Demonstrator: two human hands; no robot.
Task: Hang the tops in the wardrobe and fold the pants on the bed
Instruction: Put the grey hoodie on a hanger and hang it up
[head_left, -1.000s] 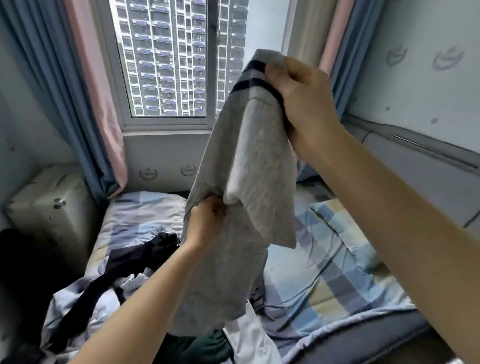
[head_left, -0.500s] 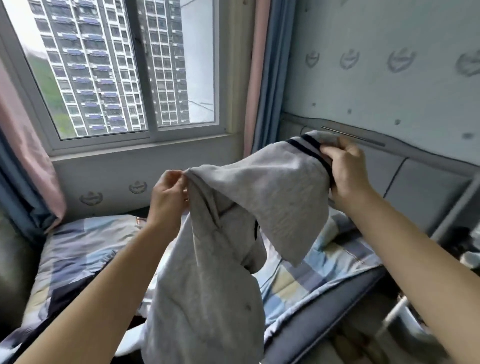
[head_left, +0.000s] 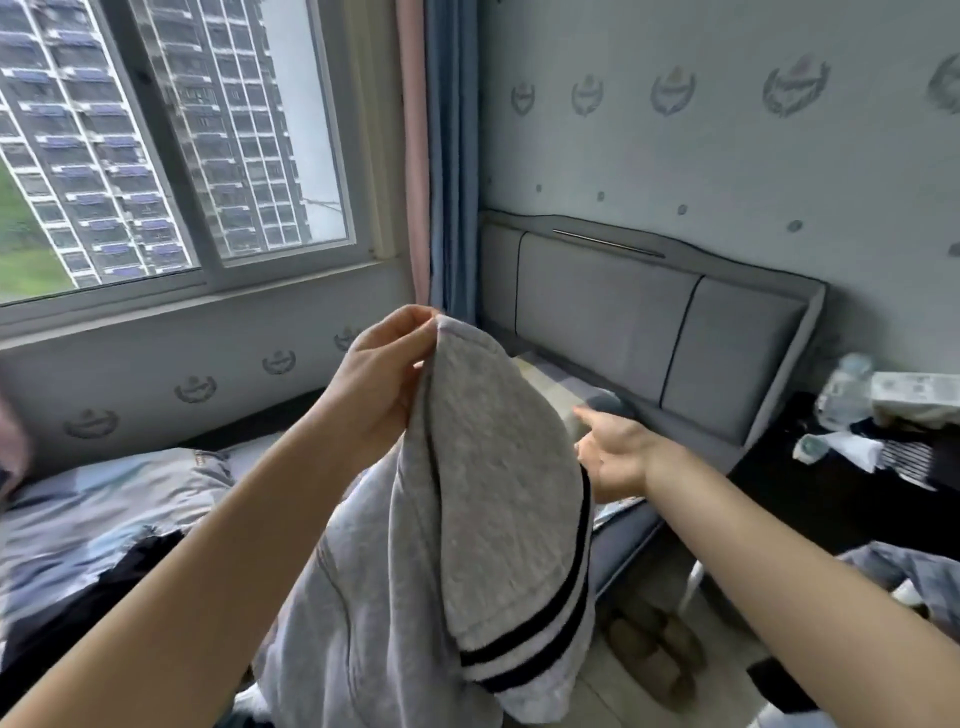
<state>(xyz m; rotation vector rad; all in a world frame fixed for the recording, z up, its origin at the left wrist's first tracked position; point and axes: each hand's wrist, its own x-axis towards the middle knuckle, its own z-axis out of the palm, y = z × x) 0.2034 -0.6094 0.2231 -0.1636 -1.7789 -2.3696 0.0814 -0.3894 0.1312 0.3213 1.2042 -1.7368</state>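
Head view: my left hand (head_left: 382, 384) pinches the gray top (head_left: 483, 519) at its upper edge, holding it in the air above the bed's (head_left: 104, 499) near edge. My right hand (head_left: 615, 452) is open beside it, holding nothing. To hang it well, I should find both shoulders and shake it flat. No readable writing shows.

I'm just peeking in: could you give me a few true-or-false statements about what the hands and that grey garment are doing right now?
1. The left hand pinches the grey garment at its top edge. True.
2. The right hand grips the garment too. False: it is open, beside the garment.
3. The garment has dark stripes near one edge. True.
4. The garment lies flat on the bed. False: it hangs from the left hand.
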